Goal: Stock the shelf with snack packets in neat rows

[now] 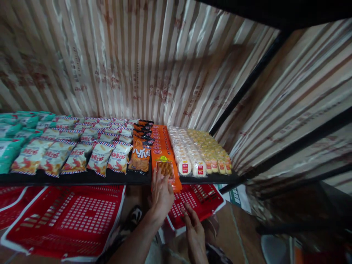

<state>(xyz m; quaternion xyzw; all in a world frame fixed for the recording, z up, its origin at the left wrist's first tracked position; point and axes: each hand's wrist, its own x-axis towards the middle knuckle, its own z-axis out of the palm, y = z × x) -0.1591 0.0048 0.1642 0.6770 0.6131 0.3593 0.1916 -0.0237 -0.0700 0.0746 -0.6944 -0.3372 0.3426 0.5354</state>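
My left hand (161, 196) reaches up to the front edge of the black shelf (82, 178) and its fingers rest on the lower end of a long orange snack packet (165, 161), which overhangs the shelf edge. Whether the fingers grip it or only press on it is hidden. My right hand (194, 229) hangs lower, in front of a red basket (202, 200), fingers loosely stretched and holding nothing. Left of the orange packet lie black-and-orange snack bags (140, 154); right of it are rows of small white and yellow wrapped cakes (198, 152).
Shrimp-cracker bags (74, 150) and green bags (11, 141) fill the shelf's left part. A larger red basket (68, 218) sits below on the floor. Striped cloth (137, 62) backs the shelf. Black frame bars (255, 75) rise at the right.
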